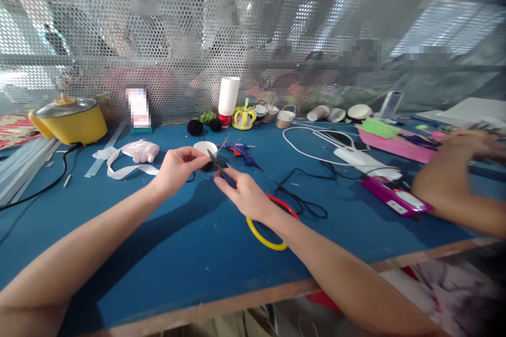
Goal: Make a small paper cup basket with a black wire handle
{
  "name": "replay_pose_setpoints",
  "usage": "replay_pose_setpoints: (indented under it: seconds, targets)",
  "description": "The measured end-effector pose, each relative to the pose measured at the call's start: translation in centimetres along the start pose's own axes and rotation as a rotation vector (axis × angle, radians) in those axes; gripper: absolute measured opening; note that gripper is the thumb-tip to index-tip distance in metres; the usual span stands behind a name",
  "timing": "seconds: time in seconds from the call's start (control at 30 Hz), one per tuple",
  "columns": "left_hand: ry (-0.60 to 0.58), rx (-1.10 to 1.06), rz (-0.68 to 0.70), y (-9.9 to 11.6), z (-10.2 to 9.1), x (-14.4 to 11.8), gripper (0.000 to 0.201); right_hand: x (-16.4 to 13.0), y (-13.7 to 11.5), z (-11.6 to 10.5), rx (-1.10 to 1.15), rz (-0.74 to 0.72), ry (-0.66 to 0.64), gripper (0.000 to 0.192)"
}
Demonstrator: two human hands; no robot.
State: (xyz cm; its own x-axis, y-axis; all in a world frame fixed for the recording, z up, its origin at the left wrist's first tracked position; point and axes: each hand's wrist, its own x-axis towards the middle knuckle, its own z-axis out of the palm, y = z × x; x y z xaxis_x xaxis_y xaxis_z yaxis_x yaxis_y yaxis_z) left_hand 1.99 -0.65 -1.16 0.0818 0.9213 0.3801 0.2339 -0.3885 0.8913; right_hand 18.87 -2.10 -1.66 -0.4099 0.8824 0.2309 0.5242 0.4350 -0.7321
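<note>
My left hand [176, 167] pinches a small dark piece [205, 165] over the blue table, just in front of a white paper cup [205, 147]. My right hand [245, 194] grips blue-handled scissors [219, 166], whose blades point up and left and meet the dark piece by my left fingertips. A blue glue gun [240, 151] lies just behind the scissors, its black cord [300, 201] trailing to the right. Under my right wrist lie a yellow ring [264, 240] and a red ring [282, 204].
A yellow pot [69, 120] stands far left beside clear glue sticks [21, 160]. White ribbon [130, 169], a cup stack [228, 96], black pompoms [195, 127], a yellow crown [244, 117] sit further back. A co-worker's arm [454, 179] reaches in at right near a magenta case [391, 198]. Mesh screen [253, 37] behind.
</note>
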Motion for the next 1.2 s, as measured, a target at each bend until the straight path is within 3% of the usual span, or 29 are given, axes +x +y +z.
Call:
replay_pose_setpoints:
  seconds: [0.07, 0.1, 0.17, 0.23, 0.33, 0.37, 0.47, 0.57, 0.67, 0.77, 0.87, 0.93, 1.0, 1.07, 1.1, 1.2]
  targets:
    - [-0.119, -0.377, -0.318, 0.1, 0.3, 0.0, 0.022, 0.0, 0.0, -0.1, -0.019, -0.009, 0.012, 0.022]
    - [-0.162, -0.486, -0.407, 0.2, 0.4, 0.1, 0.023, 0.0, 0.0, -0.1, -0.026, -0.012, 0.015, 0.022]
    - [-0.164, -0.486, -0.416, 0.2, 0.2, 0.1, 0.023, 0.1, 0.2, -0.2, -0.023, -0.009, 0.018, 0.022]
    - [-0.059, -0.230, -0.209, 0.4, -0.4, 0.2, 0.022, 0.3, 0.4, -0.3, 0.011, 0.010, 0.023, 0.021]
    - [0.237, 0.372, 0.352, 0.8, -1.4, 0.3, 0.028, 0.4, 0.7, -0.5, 0.090, 0.044, 0.032, 0.022]
    - [0.285, 0.553, 0.506, 0.8, -1.7, 0.3, 0.026, 0.4, 0.7, -0.5, 0.108, 0.050, 0.031, 0.023]
    - [0.186, 0.941, 0.810, 0.8, -2.0, 0.3, 0.016, 0.3, 0.6, -0.4, 0.121, 0.057, 0.010, 0.022]
    - [0.058, 0.989, 0.874, 0.4, -1.6, 0.2, 0.008, 0.1, 0.4, -0.3, 0.094, 0.049, -0.009, 0.023]
    - [0.065, 0.723, 0.669, 0.2, -1.0, 0.1, 0.012, 0.1, 0.3, -0.2, 0.038, 0.025, -0.005, 0.023]
    - [0.068, 0.148, 0.141, 0.1, -0.2, 0.0, 0.015, 0.1, 0.5, -0.1, -0.021, 0.003, 0.041, 0.021]
    - [-0.080, -0.430, -0.385, -0.1, 0.4, 0.1, 0.020, 0.3, 0.7, 0.0, -0.057, 0.011, 0.078, 0.021]
    - [-0.110, -0.507, -0.460, -0.3, 0.2, 0.3, 0.021, 0.4, 0.8, 0.0, -0.062, 0.024, 0.083, 0.020]
    - [0.017, -0.284, -0.254, -0.3, -0.4, 0.5, 0.022, 0.5, 0.8, -0.2, -0.053, 0.032, 0.089, 0.020]
    - [0.223, 0.142, 0.158, -0.3, -1.2, 0.7, 0.024, 0.5, 0.9, -0.4, -0.030, 0.043, 0.092, 0.021]
    - [0.263, 0.363, 0.368, -0.3, -1.6, 0.8, 0.021, 0.6, 0.9, -0.4, -0.013, 0.050, 0.086, 0.021]
    - [0.113, 0.838, 0.790, -0.3, -2.1, 0.8, 0.014, 0.6, 0.8, -0.4, 0.033, 0.076, 0.048, 0.022]
